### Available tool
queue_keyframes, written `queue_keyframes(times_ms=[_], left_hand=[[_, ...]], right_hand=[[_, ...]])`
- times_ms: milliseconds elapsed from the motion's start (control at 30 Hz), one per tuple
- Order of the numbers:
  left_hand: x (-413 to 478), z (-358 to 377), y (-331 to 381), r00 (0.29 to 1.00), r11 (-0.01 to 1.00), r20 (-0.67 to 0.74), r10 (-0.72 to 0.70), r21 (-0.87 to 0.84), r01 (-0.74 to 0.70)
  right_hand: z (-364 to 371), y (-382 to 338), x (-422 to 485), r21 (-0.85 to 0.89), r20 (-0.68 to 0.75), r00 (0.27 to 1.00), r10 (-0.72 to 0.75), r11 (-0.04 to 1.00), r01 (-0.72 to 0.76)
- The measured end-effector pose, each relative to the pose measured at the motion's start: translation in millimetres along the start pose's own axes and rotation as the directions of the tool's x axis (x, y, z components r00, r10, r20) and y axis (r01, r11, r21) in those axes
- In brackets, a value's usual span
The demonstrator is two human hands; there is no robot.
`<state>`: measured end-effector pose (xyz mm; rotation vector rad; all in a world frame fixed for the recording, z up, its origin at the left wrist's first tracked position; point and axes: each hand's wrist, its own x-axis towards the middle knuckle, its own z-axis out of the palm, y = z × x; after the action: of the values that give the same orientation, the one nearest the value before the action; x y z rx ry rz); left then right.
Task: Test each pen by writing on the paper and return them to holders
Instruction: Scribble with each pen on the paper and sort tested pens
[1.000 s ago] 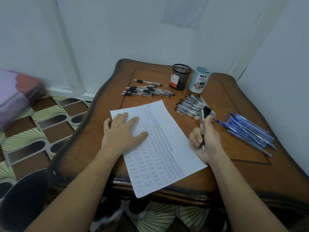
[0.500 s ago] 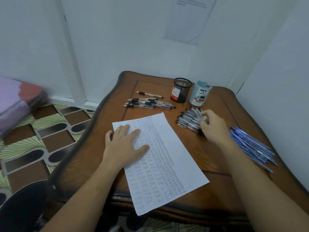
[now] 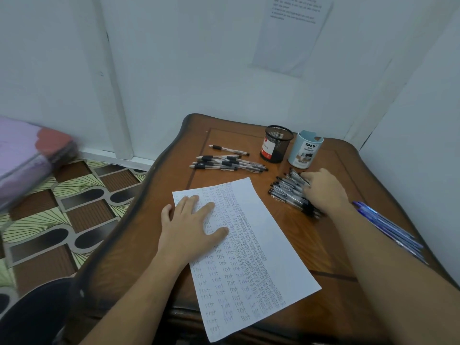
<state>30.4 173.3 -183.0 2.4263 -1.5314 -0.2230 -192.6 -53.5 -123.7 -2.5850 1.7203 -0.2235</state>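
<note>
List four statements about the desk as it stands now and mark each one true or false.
1. The left hand lies flat on the paper. True.
2. Pens stand in the black mesh holder. False: none stick out of it.
3. The right hand touches the pile of black pens. True.
4. The blue pens lie left of the paper. False: they lie to its right, beyond the right forearm.

Left hand (image 3: 191, 227) flat, fingers (image 3: 190, 202) spread, right hand (image 3: 323, 192) extended forward, palm down
</note>
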Motion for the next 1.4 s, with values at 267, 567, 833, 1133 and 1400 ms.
queue_keyframes(times_ms=[267,567,833,1133,1400], left_hand=[[0,-1,1,1.000,1.000,-0.002,-0.004,-0.015,0.004],[0,-2,1,1.000,1.000,-0.003,-0.004,-0.028,0.004],[2,-2,1,1.000,1.000,-0.006,-0.003,-0.029,0.003],[5,0,-2,1.000,0.999,0.011,0.003,-0.036,-0.003],[7,-1,-2,1.000,0.998,0.004,0.007,-0.065,-0.006]], right_hand=[[-1,-1,3,-0.044,0.026,0.997,-0.070,0.996,0.071],[4,-20,8,-0.053,-0.069,0.992,-0.109,0.993,0.105],[26,-95,44,-0.051,0.002,0.965,-0.263,0.964,0.262],[44,-115,58,-0.123,-0.013,0.981,-0.194,0.974,0.191],[-25,-102,11,0.731,-0.057,0.998,-0.021,0.680,0.057]])
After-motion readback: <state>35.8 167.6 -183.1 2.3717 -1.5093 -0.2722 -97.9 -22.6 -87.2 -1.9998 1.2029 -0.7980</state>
